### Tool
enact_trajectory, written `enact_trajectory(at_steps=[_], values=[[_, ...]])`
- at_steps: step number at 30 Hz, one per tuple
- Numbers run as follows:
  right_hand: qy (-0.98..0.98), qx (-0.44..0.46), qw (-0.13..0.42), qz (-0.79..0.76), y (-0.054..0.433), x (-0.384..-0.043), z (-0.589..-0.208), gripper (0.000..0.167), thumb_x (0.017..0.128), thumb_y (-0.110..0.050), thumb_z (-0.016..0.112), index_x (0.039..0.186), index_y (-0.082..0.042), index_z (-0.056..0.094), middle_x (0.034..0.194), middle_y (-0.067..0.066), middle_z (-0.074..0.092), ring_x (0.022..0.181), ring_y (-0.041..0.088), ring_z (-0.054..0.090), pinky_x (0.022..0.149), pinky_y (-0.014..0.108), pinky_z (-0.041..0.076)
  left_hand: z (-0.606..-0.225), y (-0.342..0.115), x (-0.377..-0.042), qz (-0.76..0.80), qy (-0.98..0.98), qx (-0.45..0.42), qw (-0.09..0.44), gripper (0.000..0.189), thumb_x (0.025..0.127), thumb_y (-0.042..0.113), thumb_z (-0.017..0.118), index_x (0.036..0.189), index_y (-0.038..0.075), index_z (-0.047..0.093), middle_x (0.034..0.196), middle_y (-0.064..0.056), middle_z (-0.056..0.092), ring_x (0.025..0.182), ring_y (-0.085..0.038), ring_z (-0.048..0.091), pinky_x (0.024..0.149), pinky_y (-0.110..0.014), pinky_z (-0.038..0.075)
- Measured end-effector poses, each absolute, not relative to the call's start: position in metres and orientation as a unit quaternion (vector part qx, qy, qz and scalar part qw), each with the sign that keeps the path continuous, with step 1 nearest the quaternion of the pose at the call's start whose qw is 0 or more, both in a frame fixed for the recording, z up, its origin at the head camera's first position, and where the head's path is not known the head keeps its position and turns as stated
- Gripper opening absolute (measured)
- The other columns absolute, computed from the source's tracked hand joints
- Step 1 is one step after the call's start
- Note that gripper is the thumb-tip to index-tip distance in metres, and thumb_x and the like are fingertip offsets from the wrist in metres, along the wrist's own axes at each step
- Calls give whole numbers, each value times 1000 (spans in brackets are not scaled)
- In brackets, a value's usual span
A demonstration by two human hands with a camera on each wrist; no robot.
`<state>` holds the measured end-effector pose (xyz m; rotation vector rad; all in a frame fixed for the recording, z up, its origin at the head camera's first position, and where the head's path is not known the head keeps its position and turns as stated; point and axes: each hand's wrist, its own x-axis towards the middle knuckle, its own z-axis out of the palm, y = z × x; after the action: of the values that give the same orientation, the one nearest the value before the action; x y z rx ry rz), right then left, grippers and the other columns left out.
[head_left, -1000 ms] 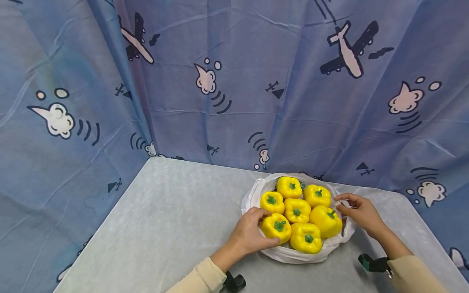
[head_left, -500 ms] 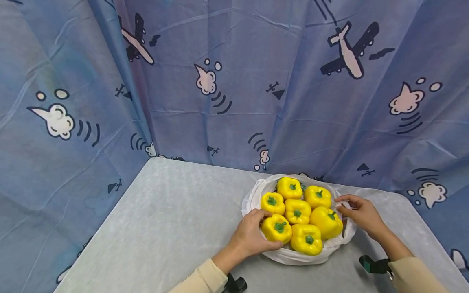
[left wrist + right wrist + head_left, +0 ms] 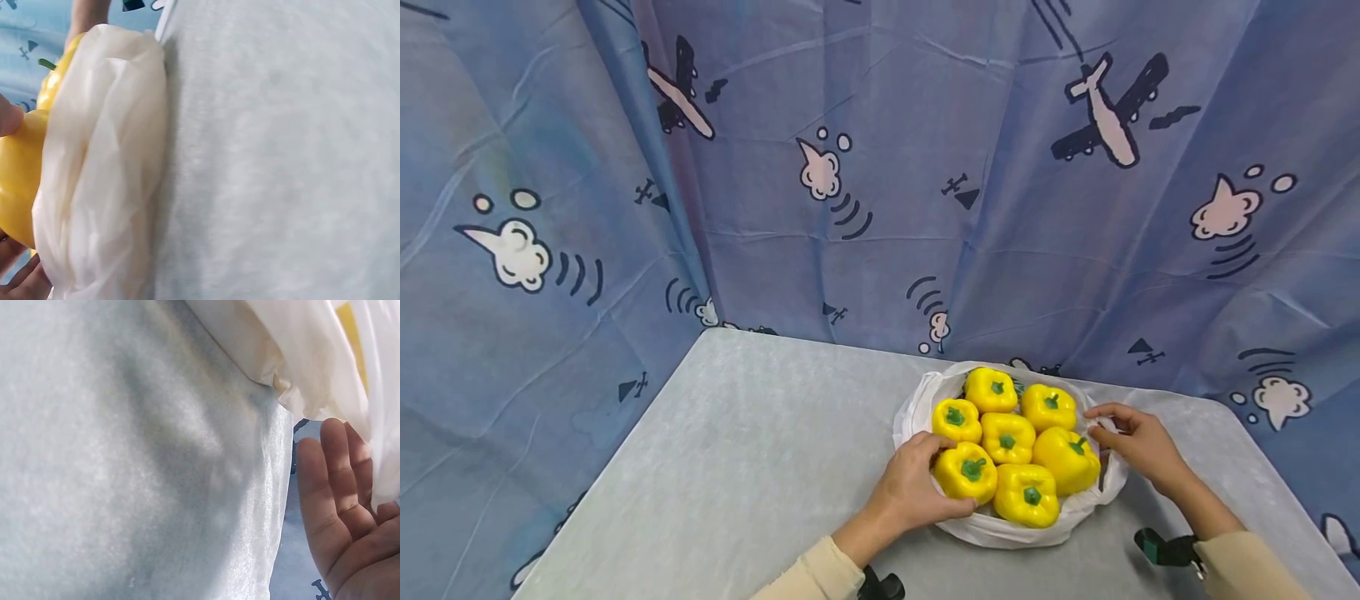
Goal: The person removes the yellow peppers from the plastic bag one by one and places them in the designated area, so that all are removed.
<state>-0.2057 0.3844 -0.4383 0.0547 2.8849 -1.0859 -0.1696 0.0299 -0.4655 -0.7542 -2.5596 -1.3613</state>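
Peppers (image 3: 1007, 437), seven of them, glossy and yellow with rounded lobes and short green stems (image 3: 973, 468), sit packed in a white plastic bag (image 3: 1000, 532) on the right part of the table (image 3: 760, 467). One lies at the middle with the other six around it. The bag's sides are thin and crumpled, with long soft folds that the left wrist view shows close up, and its mouth stands spread in a rough ring. A dark green patch (image 3: 1019, 387) shows beside the farthest pepper (too small to tell what it is).

The left hand (image 3: 913, 479) holds the near-left pepper (image 3: 955, 483), fingers bent over its far side and thumb against its near side. The right hand (image 3: 1146, 446) is at the bag's right edge, thumb and forefinger narrowly pinching the thin plastic while the other fingers reach out straighter. Both cuffs are cream cloth: left sleeve (image 3: 816, 571) and right sleeve (image 3: 1247, 567), each with a black device (image 3: 1165, 547) at the wrist.

Pale grey, faintly mottled and matt, the tabletop has a fibrous look and a rounded far-right corner. Behind it and to its left hangs a blue-violet curtain (image 3: 760, 200), creased and printed with aeroplanes, cartoon clouds and curved dark strokes.
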Motion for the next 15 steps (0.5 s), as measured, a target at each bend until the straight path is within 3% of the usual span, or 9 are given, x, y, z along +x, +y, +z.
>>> enact_trajectory(at_steps=[7,11,15], values=[[934,19,23,-356,385,-204,-442,40,95,-31,59,125,-3,59,96,10,64,69,13,58,68,22,47,-454,25,-167,-469,-833,-279,92,58,62,36,85,111,14,63,100,4,62,87,0,55,78,-13,50],[934,16,24,-356,385,-204,-441,40,95,-31,59,125,-3,59,90,9,66,69,14,58,68,23,47,-445,21,-165,-489,-821,-282,83,58,62,34,84,111,12,63,101,2,62,88,-2,57,79,-17,53],[937,11,20,-348,385,-205,-440,40,96,-31,58,125,-4,59,79,8,66,75,11,55,78,36,48,-437,15,-165,-498,-817,-278,81,58,63,32,84,113,12,63,104,0,63,90,-5,58,80,-19,54]])
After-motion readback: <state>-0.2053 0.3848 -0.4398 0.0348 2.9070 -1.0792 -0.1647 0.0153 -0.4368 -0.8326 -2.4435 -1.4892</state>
